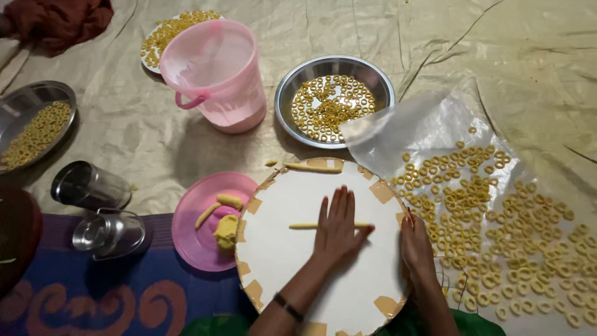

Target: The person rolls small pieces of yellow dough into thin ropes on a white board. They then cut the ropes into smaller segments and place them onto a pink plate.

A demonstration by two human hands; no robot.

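A round white board [280,205] with tan tape patches on its rim lies in front of me. My left hand [339,227] presses flat, palm down and fingers together, on a thin yellow dough rope [305,226] in the middle of the board. My right hand [416,249] holds the board's right edge with curled fingers. Another dough rope [314,166] lies at the board's far rim. A pink plate [193,242] to the left of the board carries a dough lump [226,231] and short rolled pieces [229,200].
Several yellow dough rings cover a clear plastic sheet [429,124] to the right. Beyond the board stand a steel bowl [283,93] of rings, a pink bucket [214,71] and a plate of rings [161,34]. At left are a steel tray [25,99] and two steel cups [87,185].
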